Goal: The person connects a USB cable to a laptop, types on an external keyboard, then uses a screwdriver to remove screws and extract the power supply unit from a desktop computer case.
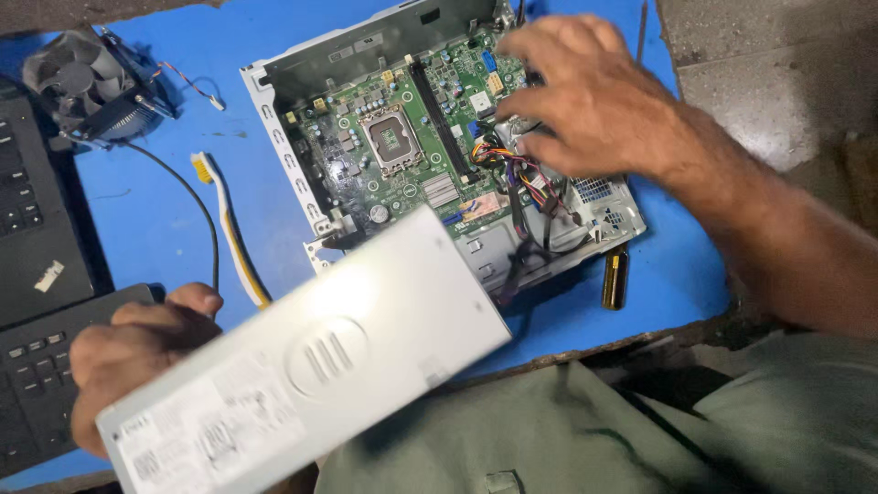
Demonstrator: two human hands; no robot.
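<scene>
We see the left hand (137,352) gripping one end of a long grey metal power supply box (311,361), fingers curled behind it and the thumb over its top edge, so the box is held up off the blue table (155,229) and tilts across the lower part of the view, its far end overlapping the near edge of the open computer case (604,206). The right hand (585,96) reaches into that case, palm down, fingers bent among the bundle of coloured wires (517,169) beside the green motherboard (402,137); we cannot tell whether the fingertips pinch a wire or only rest on them, since the hand hides them. The empty processor socket (393,137) sits near the middle of the board. On the table left of the case lie a yellow and white toothbrush (229,229) and, further back, a cooler fan (87,87) with a thin black cable trailing from it. A dark keyboard (37,366) sits just behind the left hand. A small amber-handled tool (615,277) lies just beside the case's near right corner.
</scene>
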